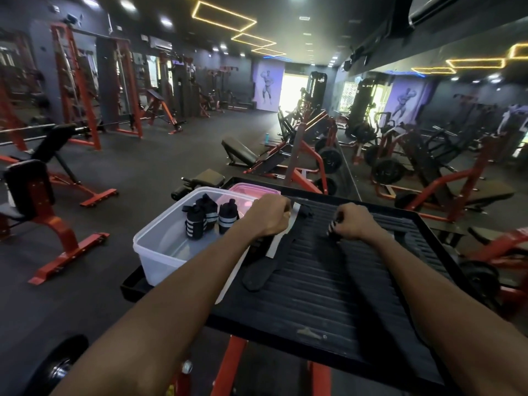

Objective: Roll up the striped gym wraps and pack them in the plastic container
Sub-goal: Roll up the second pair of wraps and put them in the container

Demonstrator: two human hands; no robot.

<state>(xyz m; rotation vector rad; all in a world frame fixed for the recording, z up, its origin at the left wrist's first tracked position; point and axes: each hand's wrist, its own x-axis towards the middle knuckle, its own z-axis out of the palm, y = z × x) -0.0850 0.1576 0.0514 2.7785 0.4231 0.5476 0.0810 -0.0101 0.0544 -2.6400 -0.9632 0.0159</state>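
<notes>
At frame centre, a striped wrap (pixel 333 225) is pinched by the right hand (pixel 353 222); the left hand (pixel 268 214) looks clenched (contents cannot be told). Slack could unravel it; three rolls (pixel 210 217) are packed in the container (pixel 160 252).

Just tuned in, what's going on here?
A person is rolling up gym wraps on a ribbed black platform. The right hand grips a striped wrap being rolled; the left hand is curled over another strap's end. Three rolled wraps already stand in the container.
</notes>
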